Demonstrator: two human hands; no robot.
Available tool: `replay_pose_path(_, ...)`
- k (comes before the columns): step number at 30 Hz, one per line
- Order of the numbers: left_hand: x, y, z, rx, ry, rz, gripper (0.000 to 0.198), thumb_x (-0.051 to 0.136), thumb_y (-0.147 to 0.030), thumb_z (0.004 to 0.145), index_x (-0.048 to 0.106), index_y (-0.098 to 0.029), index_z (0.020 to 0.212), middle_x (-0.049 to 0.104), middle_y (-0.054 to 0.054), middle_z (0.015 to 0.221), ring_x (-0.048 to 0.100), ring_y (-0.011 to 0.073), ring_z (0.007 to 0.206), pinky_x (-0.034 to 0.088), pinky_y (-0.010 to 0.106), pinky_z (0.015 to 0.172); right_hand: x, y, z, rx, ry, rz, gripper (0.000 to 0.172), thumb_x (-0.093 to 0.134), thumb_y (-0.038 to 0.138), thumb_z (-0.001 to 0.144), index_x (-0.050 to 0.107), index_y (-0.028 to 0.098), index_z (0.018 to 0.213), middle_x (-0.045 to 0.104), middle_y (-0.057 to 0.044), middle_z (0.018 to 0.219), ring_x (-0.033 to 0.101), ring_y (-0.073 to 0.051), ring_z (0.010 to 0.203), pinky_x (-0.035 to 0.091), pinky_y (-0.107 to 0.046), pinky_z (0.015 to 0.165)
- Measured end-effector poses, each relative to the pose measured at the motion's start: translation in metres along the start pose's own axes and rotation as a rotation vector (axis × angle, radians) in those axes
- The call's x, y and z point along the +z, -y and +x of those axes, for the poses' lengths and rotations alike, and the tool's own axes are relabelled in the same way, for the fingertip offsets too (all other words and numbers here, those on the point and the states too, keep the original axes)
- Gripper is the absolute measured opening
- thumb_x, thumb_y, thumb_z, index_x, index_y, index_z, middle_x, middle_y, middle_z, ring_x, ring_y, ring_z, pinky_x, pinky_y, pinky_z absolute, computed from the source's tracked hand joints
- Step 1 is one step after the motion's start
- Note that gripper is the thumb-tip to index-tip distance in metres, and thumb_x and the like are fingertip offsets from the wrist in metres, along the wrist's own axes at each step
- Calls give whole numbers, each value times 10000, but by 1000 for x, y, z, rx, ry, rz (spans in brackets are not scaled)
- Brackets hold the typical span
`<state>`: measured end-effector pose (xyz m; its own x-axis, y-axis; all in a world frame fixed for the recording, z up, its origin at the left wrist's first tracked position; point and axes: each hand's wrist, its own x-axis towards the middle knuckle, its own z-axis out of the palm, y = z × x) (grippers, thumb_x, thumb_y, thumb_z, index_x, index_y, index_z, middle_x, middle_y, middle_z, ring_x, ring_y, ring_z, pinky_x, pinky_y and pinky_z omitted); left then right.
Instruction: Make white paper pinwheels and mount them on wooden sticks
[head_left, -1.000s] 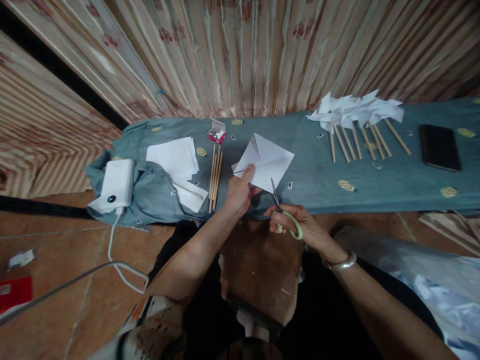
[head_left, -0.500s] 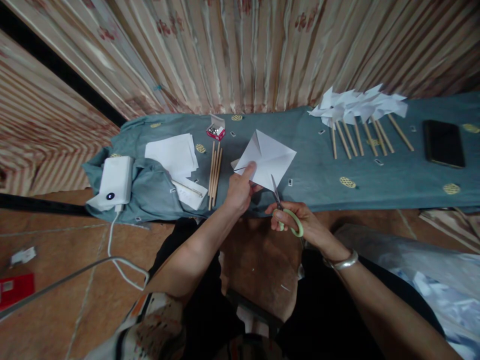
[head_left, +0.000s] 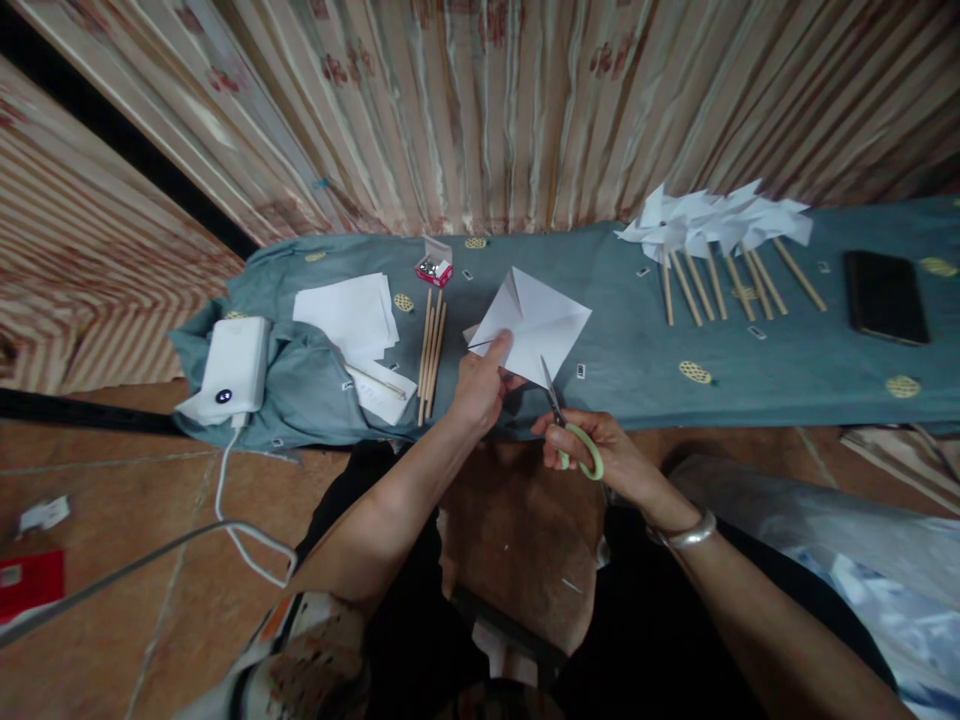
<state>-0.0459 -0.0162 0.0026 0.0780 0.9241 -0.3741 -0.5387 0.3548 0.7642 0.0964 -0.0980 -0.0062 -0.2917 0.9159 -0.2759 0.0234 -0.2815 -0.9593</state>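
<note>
My left hand [head_left: 484, 385] grips a square sheet of white paper [head_left: 541, 318] by its left corner, thumb on top and fingers underneath. The sheet has creases, with slits at its left and top corners. Green-handled scissors [head_left: 582, 447] are in my right hand [head_left: 592, 445], which is closed round the handles. Their blades lie over the paper's near corner, pointing up toward its middle. Left of the paper are several thin wooden sticks [head_left: 431, 358] and a small open red box [head_left: 434, 266] with shiny little pieces inside.
Several paper pinwheels [head_left: 712, 225] on sticks lie at the table's back right, beside a dark phone [head_left: 886, 296]. On the left are stacked white paper [head_left: 349, 313], a pen [head_left: 375, 380] and a white power bank [head_left: 234, 368] with a cable. A curtain [head_left: 450, 120] hangs behind.
The view has tilted slightly, so the table appears a little lower. Both hands keep their hold on the paper and the scissors, with the blades still at the near corner.
</note>
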Motion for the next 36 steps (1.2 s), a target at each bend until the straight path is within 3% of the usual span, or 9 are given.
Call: replay_pose_path(36,2,2,-4,-37,-25,61,187,736,-311,754,666,-157,832,673,17,731,600,130,628,482,226,585,-2,-8,5,3,-53,-8,442,699,628,716,637,191,704,589,18,562,514,-96,507,415,-230,487)
